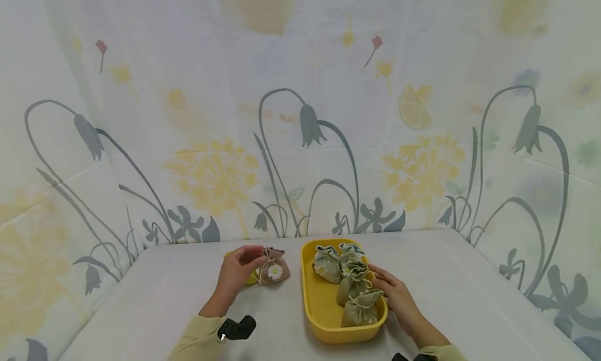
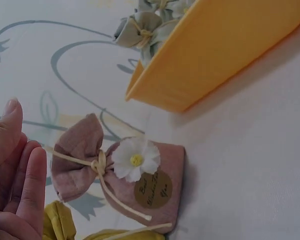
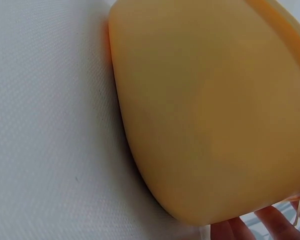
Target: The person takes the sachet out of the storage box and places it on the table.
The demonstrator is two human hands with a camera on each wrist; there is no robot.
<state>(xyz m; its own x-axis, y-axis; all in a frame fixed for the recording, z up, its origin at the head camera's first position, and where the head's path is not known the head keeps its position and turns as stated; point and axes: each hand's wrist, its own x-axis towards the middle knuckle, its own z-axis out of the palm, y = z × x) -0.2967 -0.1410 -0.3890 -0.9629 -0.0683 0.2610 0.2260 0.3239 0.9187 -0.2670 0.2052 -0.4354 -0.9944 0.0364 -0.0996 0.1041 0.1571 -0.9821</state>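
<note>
A pink drawstring pouch [image 1: 275,270] with a white flower and a round label stands on the white table. My left hand [image 1: 241,267] is at its gathered neck, the thumb and fingers spread apart in the left wrist view and the cream cord close to the fingertips. Behind it shows a mustard-yellow pouch [image 2: 60,220], partly hidden. My right hand [image 1: 394,296] lies along the right side of a yellow tray [image 1: 324,311], with fingers [image 3: 275,222] reaching over the rim beside a cord. Inside the tray are a green pouch [image 1: 353,285] and several others.
In the tray, pale pouches [image 1: 327,264] sit at the far end and an olive-grey pouch [image 1: 360,310] at the near right corner. A flower-printed curtain [image 1: 305,183] hangs behind the white table [image 1: 188,267].
</note>
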